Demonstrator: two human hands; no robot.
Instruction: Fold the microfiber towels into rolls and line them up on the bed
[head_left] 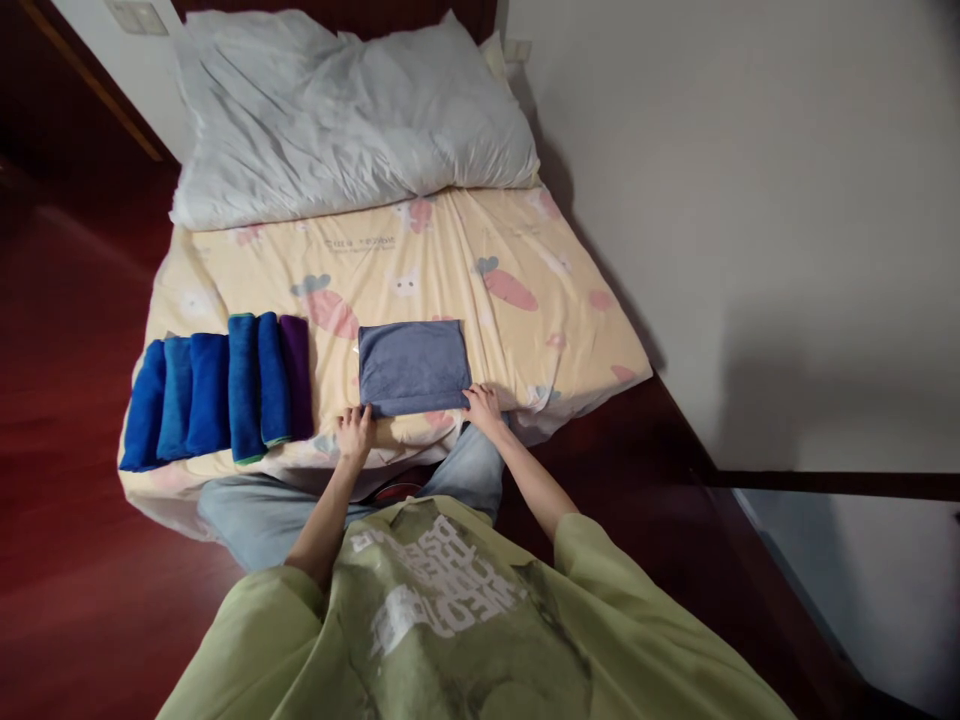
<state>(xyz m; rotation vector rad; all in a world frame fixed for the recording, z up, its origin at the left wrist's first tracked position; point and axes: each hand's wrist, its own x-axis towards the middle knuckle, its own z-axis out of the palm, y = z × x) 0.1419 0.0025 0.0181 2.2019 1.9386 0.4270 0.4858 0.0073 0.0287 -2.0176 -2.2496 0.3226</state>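
A bed (525,300) with a pale yellow sheet printed with carrots and rabbits fills the middle of the view, set against a white wall on the right. A large white pillow (352,110) lies across its far end. Along the near left edge a row of rolled towels (217,395) sits side by side, blue ones and a purple one at the right end. Just right of them, near the bed's near edge, lies a folded grey-blue towel (412,365). The left hand (355,432) pinches its near left corner, and the right hand (484,408) grips its near right corner.
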